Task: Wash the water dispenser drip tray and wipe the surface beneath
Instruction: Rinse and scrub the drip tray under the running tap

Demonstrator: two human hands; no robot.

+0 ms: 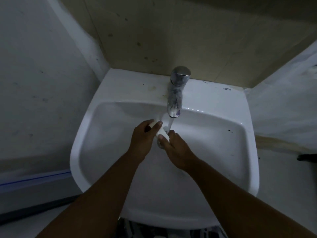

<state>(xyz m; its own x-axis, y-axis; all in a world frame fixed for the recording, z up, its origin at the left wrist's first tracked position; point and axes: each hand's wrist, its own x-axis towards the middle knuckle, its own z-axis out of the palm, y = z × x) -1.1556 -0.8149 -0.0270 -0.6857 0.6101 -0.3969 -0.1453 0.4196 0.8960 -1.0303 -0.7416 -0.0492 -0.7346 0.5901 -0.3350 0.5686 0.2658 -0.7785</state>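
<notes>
Over the glossy white sink [89, 127], just below the chrome tap [176, 93], both hands close on a small white tray [162, 133], probably smooth plastic. The left hand [142, 140] and right hand [176, 150] grip opposite ends under the running water [169, 123].

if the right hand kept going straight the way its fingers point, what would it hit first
Probably the small white piece both hands hold: the right hand points up and left toward it and the left hand, and its fingertips already rest on it. The water stream falls just beyond; depth is unclear.
</notes>
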